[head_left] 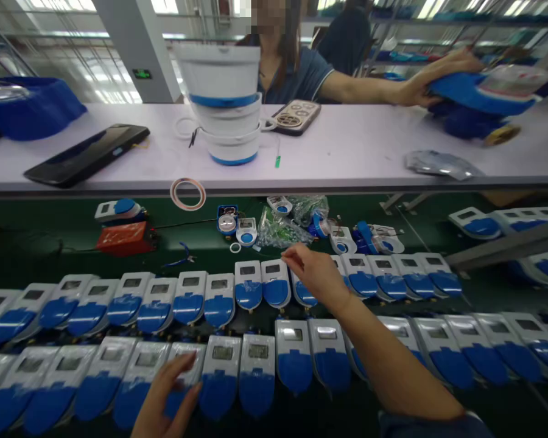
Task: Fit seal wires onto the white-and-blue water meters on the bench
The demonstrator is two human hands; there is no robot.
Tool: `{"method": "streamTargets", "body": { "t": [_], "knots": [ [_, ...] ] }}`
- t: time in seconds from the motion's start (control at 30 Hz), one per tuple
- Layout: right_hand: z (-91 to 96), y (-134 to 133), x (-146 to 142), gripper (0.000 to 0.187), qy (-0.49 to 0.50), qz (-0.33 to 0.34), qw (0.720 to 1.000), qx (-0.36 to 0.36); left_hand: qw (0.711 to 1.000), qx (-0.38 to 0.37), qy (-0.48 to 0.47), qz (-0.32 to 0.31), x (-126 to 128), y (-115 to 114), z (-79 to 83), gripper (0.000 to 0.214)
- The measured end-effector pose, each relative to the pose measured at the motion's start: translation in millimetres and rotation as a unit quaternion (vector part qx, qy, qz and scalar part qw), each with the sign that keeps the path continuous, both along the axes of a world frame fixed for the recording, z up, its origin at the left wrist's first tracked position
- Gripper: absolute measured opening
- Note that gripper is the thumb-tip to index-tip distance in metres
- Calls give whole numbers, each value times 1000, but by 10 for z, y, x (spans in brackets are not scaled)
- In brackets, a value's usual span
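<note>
Two long rows of white-and-blue water meters with small display windows stand on the green bench. My left hand (171,392) is over the front row, thumb and fingers apart, in front of a partly covered meter (188,353); nothing shows in its grasp. My right hand (317,277) reaches across to the back row. Its thumb and fingertips are pinched together beside the top edge of a back-row meter (275,283). Whatever they pinch, if anything, is too small to make out. The right hand and forearm partly hide several meters in both rows.
A white shelf (338,164) crosses above the bench, bearing stacked white cups (228,115), a phone (296,117) and a black device (89,155). Across it, a co-worker's hand (442,76) grips a blue meter. Behind the rows lie a red box (126,236), pliers (180,257) and plastic bags (281,228).
</note>
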State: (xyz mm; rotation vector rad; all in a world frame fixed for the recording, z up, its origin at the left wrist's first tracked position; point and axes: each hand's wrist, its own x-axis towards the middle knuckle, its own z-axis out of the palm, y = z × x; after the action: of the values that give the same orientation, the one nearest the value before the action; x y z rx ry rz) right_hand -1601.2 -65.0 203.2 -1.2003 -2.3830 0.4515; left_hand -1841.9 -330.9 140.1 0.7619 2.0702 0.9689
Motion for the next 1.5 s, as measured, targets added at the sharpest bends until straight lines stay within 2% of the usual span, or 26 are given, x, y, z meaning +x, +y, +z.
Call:
{"method": "streamTargets", "body": {
  "t": [0.03, 0.1, 0.17, 0.23, 0.33, 0.43, 0.53, 0.6, 0.67, 0.77, 0.83, 0.97, 1.07, 1.13, 1.33, 1.5],
  "knots": [
    [44, -251, -58, 15, 5, 37, 999, 4, 993, 77, 73, -53, 102, 88, 142, 55],
    [75, -721, -179, 14, 33, 116, 993, 7, 959, 168, 180, -144, 276, 297, 358, 56],
    [41, -1108, -263, 13, 75, 175, 982, 3, 942, 166, 189, -222, 371, 426, 458, 48],
    [-42, -1386, -278, 12, 109, 186, 976, -4, 947, 112, 89, -287, 364, 385, 448, 30],
    [-231, -1640, -212, 13, 122, 105, 987, -10, 948, 25, -112, -295, 184, 43, 318, 32],
    [-475, -1873, -233, 13, 117, -20, 993, -24, 932, -5, -212, -293, -99, -390, 179, 35],
    [-727, -2231, -523, 14, 163, -102, 978, -77, 910, -37, -251, -327, -388, -733, 37, 41],
    [-883, -2523, -857, 15, 223, -145, 954, -141, 893, -69, -276, -347, -580, -912, -111, 51],
    [-1030, -2812, -1239, 18, 283, -197, 909, -232, 894, -99, -284, -331, -782, -1066, -323, 55],
    [-1237, -3181, -1771, 22, 344, -244, 830, -364, 919, -132, -272, -254, -1099, -1248, -712, 42],
    [-1372, -3374, -2048, 22, 353, -240, 811, -401, 926, -166, -283, -189, -1299, -1330, -964, 32],
    [-1627, -3646, -2415, 16, 329, -216, 837, -380, 916, -184, -349, -76, -1587, -1403, -1347, 36],
    [-1785, -3755, -2577, 13, 314, -206, 860, -346, 905, -162, -394, -11, -1680, -1394, -1504, 38],
    [-1859, -3785, -2648, 11, 304, -207, 874, -318, 897, -142, -418, 12, -1701, -1367, -1547, 34],
    [-1963, -3805, -2762, 10, 249, -178, 923, -233, 894, -112, -434, 14, -1716, -1297, -1540, 27],
    [-1979, -3826, -2792, 13, 222, -178, 935, -211, 899, -106, -426, 2, -1725, -1310, -1546, 33]
  ]
}}
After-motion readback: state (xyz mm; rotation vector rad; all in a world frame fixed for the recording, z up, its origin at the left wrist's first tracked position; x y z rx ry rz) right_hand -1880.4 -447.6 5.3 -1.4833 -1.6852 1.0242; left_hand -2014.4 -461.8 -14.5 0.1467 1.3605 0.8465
